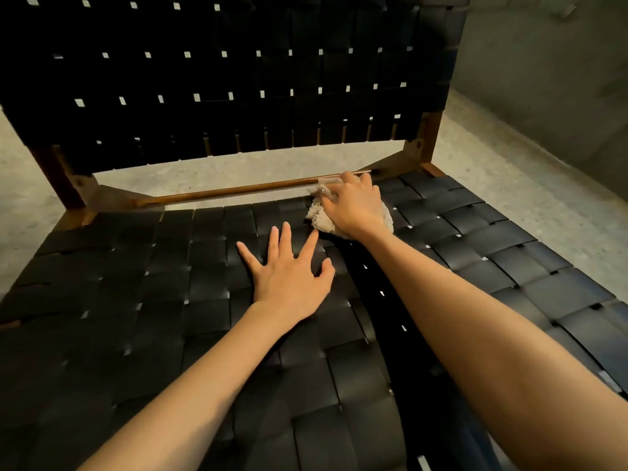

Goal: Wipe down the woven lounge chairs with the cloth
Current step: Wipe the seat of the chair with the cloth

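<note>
A lounge chair with a black woven seat (170,300) and black woven backrest (238,79) on a brown wooden frame fills the view. My right hand (356,207) grips a bunched beige cloth (317,215) and presses it on the seat at its back edge, against the wooden rear rail (231,192). My left hand (289,277) lies flat on the seat's middle with fingers spread, just in front of the cloth.
Pale concrete floor (509,185) shows through the gap under the backrest and to the right of the chair. A grey wall (560,79) rises at the right. The chair's wooden back posts (428,137) stand at both rear corners.
</note>
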